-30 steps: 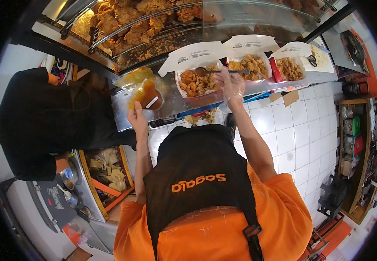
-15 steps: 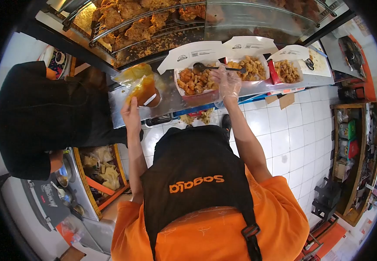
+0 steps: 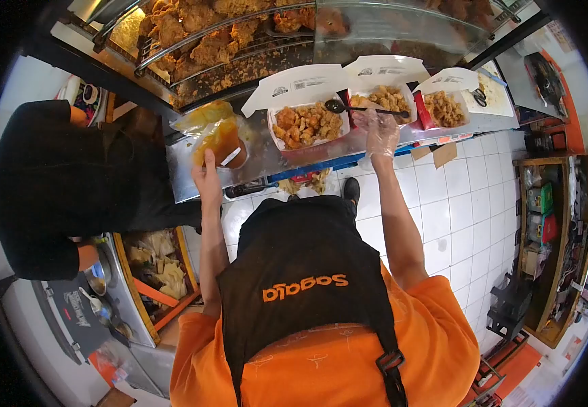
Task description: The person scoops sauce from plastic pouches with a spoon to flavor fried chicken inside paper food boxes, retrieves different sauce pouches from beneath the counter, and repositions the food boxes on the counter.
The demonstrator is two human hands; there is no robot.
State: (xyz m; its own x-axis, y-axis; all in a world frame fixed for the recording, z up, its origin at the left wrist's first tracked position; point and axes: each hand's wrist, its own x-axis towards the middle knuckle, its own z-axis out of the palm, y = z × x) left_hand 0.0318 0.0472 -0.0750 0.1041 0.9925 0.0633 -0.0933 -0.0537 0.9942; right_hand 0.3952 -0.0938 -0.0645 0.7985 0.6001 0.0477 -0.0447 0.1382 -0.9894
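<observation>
My left hand (image 3: 206,175) grips the edge of a plastic bag of orange-brown sauce (image 3: 220,144), which rests on the metal counter beside a yellowish bag (image 3: 202,117). In a clear plastic glove, my right hand (image 3: 378,132) holds a black spoon (image 3: 368,110). The spoon's bowl is at the right rim of the left box of fried chicken pieces (image 3: 307,123), and its handle reaches across the middle box (image 3: 387,100). A third open box (image 3: 445,108) with chicken pieces stands to the right. All three lids are raised.
Behind the boxes is a display case (image 3: 226,64) with fried chicken on racks. Scissors (image 3: 479,97) lie on a board at the right end of the counter (image 3: 260,159). A person in black (image 3: 77,183) stands at the left. Wooden shelving (image 3: 544,258) is at the right.
My right hand has moved right with the spoon, from the left box toward the middle one. My left hand stays at the sauce bag, having shifted slightly with the view.
</observation>
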